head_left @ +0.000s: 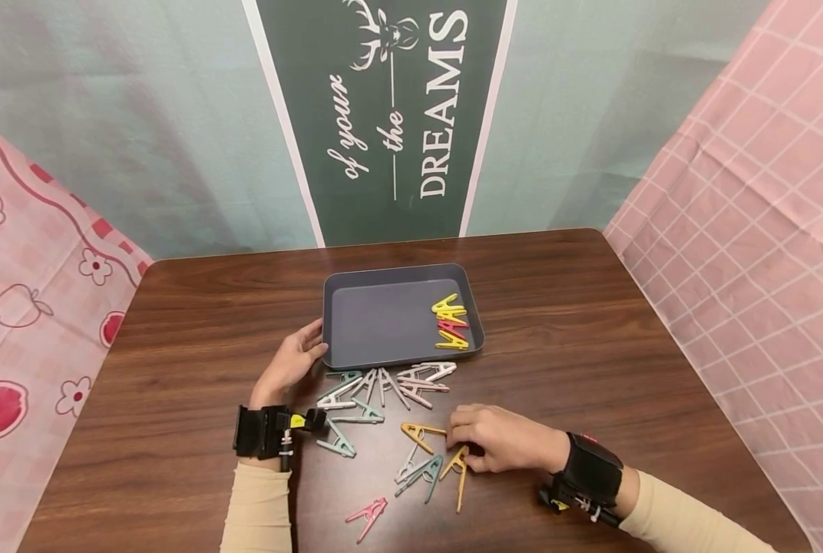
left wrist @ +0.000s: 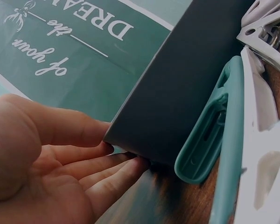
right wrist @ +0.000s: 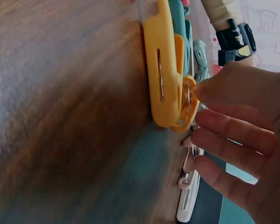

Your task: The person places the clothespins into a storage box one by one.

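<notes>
A dark grey tray (head_left: 384, 319) lies on the table, with yellow clothespins (head_left: 453, 341) and a red clothespin (head_left: 452, 328) inside along its right side. My left hand (head_left: 294, 359) grips the tray's near left corner; in the left wrist view its thumb (left wrist: 79, 128) lies at the rim and the other fingers reach underneath. My right hand (head_left: 497, 438) is low over the table between two orange clothespins, one (head_left: 421, 432) to its left and one (head_left: 458, 468) under its thumb side. In the right wrist view, loosely bent fingers (right wrist: 233, 135) stand apart, thumb tip right at an orange clothespin (right wrist: 163, 70).
Several white, pink and green clothespins (head_left: 370, 412) lie in front of the tray, close to its near wall. A teal clothespin (head_left: 421, 475) is beside the orange ones, and a pink clothespin (head_left: 368, 516) lies nearer the front. Patterned cloths (head_left: 750, 177) border the wooden table (head_left: 556, 322).
</notes>
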{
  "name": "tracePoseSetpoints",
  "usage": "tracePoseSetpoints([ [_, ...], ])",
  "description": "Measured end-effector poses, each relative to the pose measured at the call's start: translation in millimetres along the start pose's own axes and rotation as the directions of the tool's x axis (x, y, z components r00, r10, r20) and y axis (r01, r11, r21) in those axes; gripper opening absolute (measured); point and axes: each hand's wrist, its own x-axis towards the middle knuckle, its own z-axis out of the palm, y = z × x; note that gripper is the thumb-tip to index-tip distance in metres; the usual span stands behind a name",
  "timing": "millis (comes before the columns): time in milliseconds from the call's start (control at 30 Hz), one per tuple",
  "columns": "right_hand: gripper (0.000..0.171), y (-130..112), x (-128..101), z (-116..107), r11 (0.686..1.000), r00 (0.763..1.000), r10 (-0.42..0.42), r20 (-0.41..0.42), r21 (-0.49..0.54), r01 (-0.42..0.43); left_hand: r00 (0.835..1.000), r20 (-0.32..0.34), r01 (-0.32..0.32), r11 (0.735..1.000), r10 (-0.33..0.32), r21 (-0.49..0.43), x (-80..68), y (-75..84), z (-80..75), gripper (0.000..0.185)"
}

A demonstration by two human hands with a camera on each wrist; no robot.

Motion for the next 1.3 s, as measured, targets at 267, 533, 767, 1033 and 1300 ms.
tracePoseSetpoints([
  [267,0.027,-5.1,-0.2,7.1,0.996,0.998,-0.062,0.030,-0.060,0.064,1.000,-0.003,0.000,1.000,0.000,0.006,-2.4,-1.0,1.2,0.057],
  [533,0.028,-7.4,-2.6,12.3,0.992,0.995,-0.067,0.069,-0.099,0.073,1.000,0.006,0.006,1.000,-0.006,-0.004,-4.7,-2.0,2.6,0.057],
  [767,0.028,-9.7,-2.6,12.4,0.994,0.995,-0.049,0.089,-0.095,0.058,1.000,0.001,0.021,1.000,-0.021,-0.008,-4.2,-1.8,3.2,0.057],
  [1033,0.025,-9.4,-2.1,11.2,0.997,0.994,-0.031,0.104,-0.064,0.038,1.000,-0.003,0.014,1.000,-0.014,-0.008,-2.3,-0.9,3.8,0.057],
  [1300,0.022,-5.8,1.8,0.9,0.999,0.997,-0.012,0.076,-0.052,0.016,1.000,-0.017,-0.011,1.000,0.011,0.008,0.6,-0.6,1.4,0.057],
])
